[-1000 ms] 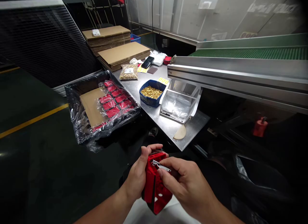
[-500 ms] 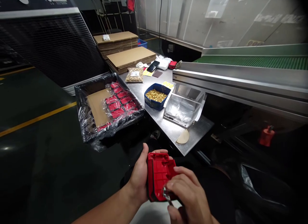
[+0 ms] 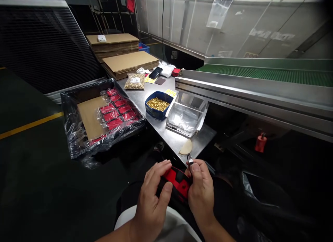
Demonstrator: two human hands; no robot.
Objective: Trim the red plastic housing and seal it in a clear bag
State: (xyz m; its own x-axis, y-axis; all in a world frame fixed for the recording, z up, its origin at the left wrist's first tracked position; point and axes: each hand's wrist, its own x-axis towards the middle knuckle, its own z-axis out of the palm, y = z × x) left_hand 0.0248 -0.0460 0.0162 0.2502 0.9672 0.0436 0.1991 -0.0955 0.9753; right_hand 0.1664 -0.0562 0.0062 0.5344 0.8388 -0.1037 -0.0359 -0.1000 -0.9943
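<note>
A red and black plastic part point(image 3: 179, 181) lies tilted between my hands, low over my lap. My left hand point(image 3: 153, 197) is at its left edge, fingers stretched and thumb apart; whether the fingertips touch it is unclear. My right hand point(image 3: 201, 188) is closed on a small shiny metal tool that looks like a nail clipper point(image 3: 190, 162), pointing up. The right hand is also against the part's right end; the lower fingers there are hidden. Just beyond the tool, a pale round disc point(image 3: 185, 147) lies on the metal table point(image 3: 166, 139).
A blue bin point(image 3: 155, 113) of gold-coloured small pieces stands beside a clear-lidded box point(image 3: 186, 115). Left is a plastic-lined crate point(image 3: 68, 131) with wrapped red parts point(image 3: 114, 115). Behind are a bag of small pieces point(image 3: 134, 81), a phone point(image 3: 155, 72) and cardboard point(image 3: 130, 61). A green conveyor point(image 3: 241, 72) runs right.
The red part has turned over, from its hollow ribbed inside to its outer side. My left hand has loosened from around it. The metal tool has lifted away and now points up.
</note>
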